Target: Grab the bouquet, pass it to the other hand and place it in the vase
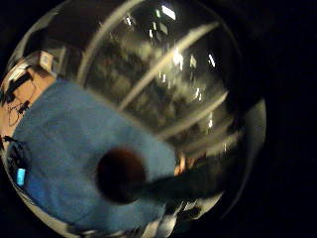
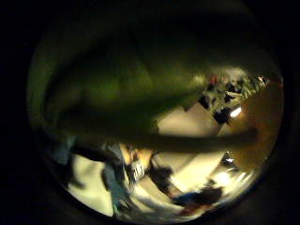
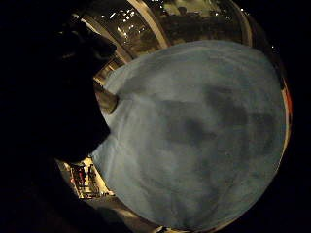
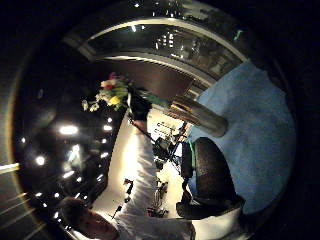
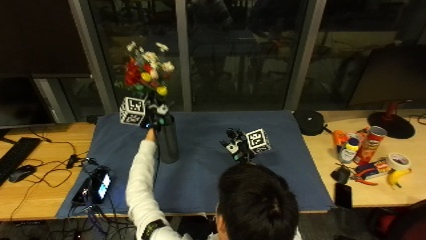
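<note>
In the outside view the bouquet (image 5: pixel 144 67), red, yellow and white flowers on green stems, stands upright over the tall dark vase (image 5: pixel 168 142) on the blue cloth (image 5: pixel 200 170). My left hand (image 5: pixel 154 119) grips the stems right at the vase's mouth. How deep the stems reach is hidden. The left little finger side view looks down on the vase's dark mouth (image 1: pixel 120 174) with a stem (image 1: pixel 178 184) leading to it. Green stems (image 2: pixel 122 93) fill the left thumb side view. My right hand (image 5: pixel 241 148) hovers over the cloth to the vase's right and holds nothing. From there the bouquet (image 4: pixel 111 95) and vase (image 4: pixel 200 117) both show.
A phone (image 5: pixel 100 185) and cables lie at the cloth's left edge, with a keyboard (image 5: pixel 13 152) and mouse (image 5: pixel 21 173) further left. Cans (image 5: pixel 373 145), tape (image 5: pixel 399 161) and a banana (image 5: pixel 397 177) sit at the right. A window wall (image 5: pixel 239 55) runs behind the table.
</note>
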The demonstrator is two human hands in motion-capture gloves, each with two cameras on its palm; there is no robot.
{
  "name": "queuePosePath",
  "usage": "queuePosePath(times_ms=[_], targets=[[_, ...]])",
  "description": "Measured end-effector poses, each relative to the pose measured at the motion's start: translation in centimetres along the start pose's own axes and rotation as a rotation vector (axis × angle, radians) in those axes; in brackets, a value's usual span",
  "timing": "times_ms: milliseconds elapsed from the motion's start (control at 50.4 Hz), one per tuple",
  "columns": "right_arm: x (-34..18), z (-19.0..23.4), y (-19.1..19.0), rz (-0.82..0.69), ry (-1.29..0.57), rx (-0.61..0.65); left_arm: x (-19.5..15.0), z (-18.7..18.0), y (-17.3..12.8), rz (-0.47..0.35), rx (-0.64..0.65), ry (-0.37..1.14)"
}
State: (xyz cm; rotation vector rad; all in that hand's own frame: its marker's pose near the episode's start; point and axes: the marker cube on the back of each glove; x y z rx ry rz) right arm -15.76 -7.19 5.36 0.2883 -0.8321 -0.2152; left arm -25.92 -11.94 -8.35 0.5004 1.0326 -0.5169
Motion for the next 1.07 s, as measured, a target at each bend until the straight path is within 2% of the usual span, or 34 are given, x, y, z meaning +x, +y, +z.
queuePosePath(times_ms=[60, 139, 198, 238, 317, 397, 436, 516, 555, 655, 754, 853, 893, 932, 1012, 1071], targets=[[1.0, -0.1, 0.6, 0.023, 0.021, -0.014, -5.8, 0.7, 3.3, -0.087, -0.148, 0.004], [2.1, -0.1, 1.5, 0.058, -0.004, -0.046, -12.4, 0.9, 8.0, -0.192, -0.229, 0.027], [3.8, -0.5, 1.7, 0.065, 0.084, -0.027, -12.7, -0.3, 11.9, -0.205, -0.203, 0.009], [4.4, -0.7, 1.8, 0.079, 0.117, -0.027, -12.1, -0.9, 13.2, -0.199, -0.188, 0.004], [5.0, -1.3, 2.7, 0.143, 0.123, -0.045, -13.5, -1.4, 14.2, -0.176, -0.156, 0.004], [4.4, -1.9, 3.2, 0.057, 0.064, -0.05, -15.6, -1.4, 14.0, -0.188, -0.151, 0.013], [4.3, -2.4, 3.4, 0.048, 0.072, -0.046, -15.3, -1.9, 14.0, -0.181, -0.14, 0.0], [4.8, -3.4, 4.2, 0.163, 0.138, -0.048, -14.4, -3.0, 13.8, -0.186, -0.122, -0.063], [4.8, -3.8, 4.3, 0.166, 0.146, -0.05, -13.8, -3.8, 13.7, -0.203, -0.114, -0.104], [4.5, -4.6, 4.1, -0.033, 0.052, -0.049, -9.9, -7.2, 14.2, -0.247, -0.081, -0.216], [6.4, -4.7, 4.1, -0.145, -0.054, -0.047, -6.2, -9.9, 15.5, -0.214, -0.029, -0.252], [6.5, -4.7, 4.4, -0.33, -0.204, -0.042, -4.3, -10.8, 16.7, -0.172, 0.016, -0.167], [7.1, -4.8, 4.4, -0.363, -0.206, -0.039, -3.7, -11.0, 17.1, -0.147, 0.031, -0.126], [7.1, -5.1, 4.8, -0.3, -0.153, -0.043, -3.5, -11.0, 17.4, -0.128, 0.039, -0.109], [5.7, -6.4, 6.4, -0.03, 0.014, -0.061, -3.7, -10.9, 17.8, -0.105, 0.048, -0.14], [6.3, -7.0, 6.1, 0.002, 0.088, -0.056, -4.1, -10.7, 17.8, -0.102, 0.052, -0.185]])
